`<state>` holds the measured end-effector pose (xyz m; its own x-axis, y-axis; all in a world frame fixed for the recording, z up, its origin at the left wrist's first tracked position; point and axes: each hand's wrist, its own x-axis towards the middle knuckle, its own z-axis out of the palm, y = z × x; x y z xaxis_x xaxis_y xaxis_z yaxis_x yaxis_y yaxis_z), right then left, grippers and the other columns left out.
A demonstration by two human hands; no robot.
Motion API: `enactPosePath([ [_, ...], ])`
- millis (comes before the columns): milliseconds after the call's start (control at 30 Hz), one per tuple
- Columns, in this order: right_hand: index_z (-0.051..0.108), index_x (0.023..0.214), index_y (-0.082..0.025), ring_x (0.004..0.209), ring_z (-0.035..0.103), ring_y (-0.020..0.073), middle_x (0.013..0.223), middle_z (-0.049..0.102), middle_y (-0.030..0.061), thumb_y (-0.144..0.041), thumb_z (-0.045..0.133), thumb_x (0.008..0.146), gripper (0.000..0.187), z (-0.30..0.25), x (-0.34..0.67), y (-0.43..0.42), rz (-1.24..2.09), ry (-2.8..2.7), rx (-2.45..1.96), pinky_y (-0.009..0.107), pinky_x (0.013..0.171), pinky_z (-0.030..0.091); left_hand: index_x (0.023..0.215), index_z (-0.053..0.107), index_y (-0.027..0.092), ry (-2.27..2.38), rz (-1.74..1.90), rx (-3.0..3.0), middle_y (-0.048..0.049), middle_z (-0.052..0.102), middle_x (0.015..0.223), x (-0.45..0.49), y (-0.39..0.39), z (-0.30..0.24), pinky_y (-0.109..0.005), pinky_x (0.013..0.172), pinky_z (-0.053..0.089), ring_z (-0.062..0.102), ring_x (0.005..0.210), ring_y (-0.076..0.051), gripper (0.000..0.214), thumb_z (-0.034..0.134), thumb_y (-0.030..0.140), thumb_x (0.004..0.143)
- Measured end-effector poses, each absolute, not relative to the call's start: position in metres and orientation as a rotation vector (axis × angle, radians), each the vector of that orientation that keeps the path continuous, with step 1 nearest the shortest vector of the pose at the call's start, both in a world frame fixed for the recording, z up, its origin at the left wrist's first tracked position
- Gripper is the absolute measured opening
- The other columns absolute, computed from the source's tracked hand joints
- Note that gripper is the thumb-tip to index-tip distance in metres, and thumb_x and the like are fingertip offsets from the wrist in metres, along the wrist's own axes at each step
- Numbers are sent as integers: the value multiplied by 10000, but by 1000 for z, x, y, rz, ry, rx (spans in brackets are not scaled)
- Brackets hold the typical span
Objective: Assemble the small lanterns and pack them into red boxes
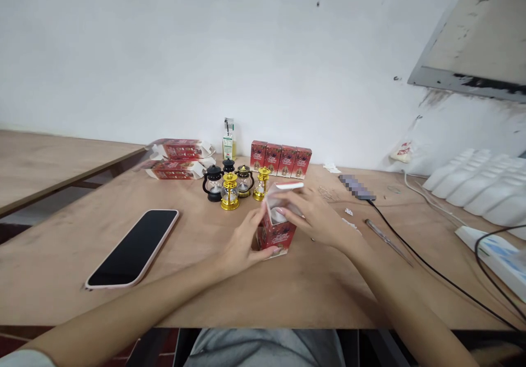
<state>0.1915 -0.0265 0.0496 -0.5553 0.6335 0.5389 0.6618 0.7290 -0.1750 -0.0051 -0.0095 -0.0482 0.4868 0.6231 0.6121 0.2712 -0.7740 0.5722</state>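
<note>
A small red printed box point(277, 237) stands on the table in front of me with its top end open. My left hand point(242, 244) is closed around its left side, the thumb low on the front. The fingers of my right hand point(314, 216) reach into the opening, closed over whitish material point(279, 216) whose kind I cannot make out. Behind the box stand several miniature lanterns, among them a gold lantern point(230, 194), a black lantern point(213, 185), a bronze-coloured lantern point(244, 182) and a second gold lantern point(262, 183).
Closed red boxes point(281, 159) line the wall; other boxes point(175, 168) with open flaps lie left. A phone point(133, 249) lies near my left forearm. Rightward are a screwdriver point(386, 240), a cabled device point(356, 187), a power strip point(493, 254) and white plastic pieces point(485, 183).
</note>
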Motion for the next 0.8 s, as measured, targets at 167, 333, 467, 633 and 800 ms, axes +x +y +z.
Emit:
enactPosePath([
  [167,521,1129,-272,1088,542,201,1176,567,60,-371,481,904,249,35,200,-13,394,-1702,-842,403,951,431,1381,298,331,710,1212,2398,-77,450,1230,-9,-8,-42,-430,956,472,513,1137,-265,751,703,324,748],
  [333,435,1269,-291,1102,558,221,1265,541,74,-456,767,642,729,24,192,7,953,-1634,-781,422,968,443,1346,339,300,657,1160,2332,-84,461,1246,-10,-6,-35,-409,917,503,532,1100,-250,726,722,310,730],
  [467,458,1287,-291,1078,588,211,1238,583,65,-478,703,718,647,27,183,0,1082,-1728,-651,403,935,478,1331,340,289,618,1126,2270,-91,443,1296,-11,-4,-31,-426,951,490,498,1166,-258,720,730,281,726],
  [633,650,1092,-277,1150,555,214,1191,636,42,-368,657,803,303,32,188,-11,901,-2020,-490,435,1003,424,1342,303,259,587,1097,2214,-110,417,1343,-9,-1,-34,-472,985,466,484,1202,-275,765,740,286,715],
  [800,669,1085,-334,1146,567,189,1162,667,9,-362,492,916,246,27,186,-8,660,-1984,-610,461,1031,401,1400,108,260,585,1248,2124,-171,353,1397,-5,0,-45,-495,967,473,462,1241,-305,935,741,302,713],
])
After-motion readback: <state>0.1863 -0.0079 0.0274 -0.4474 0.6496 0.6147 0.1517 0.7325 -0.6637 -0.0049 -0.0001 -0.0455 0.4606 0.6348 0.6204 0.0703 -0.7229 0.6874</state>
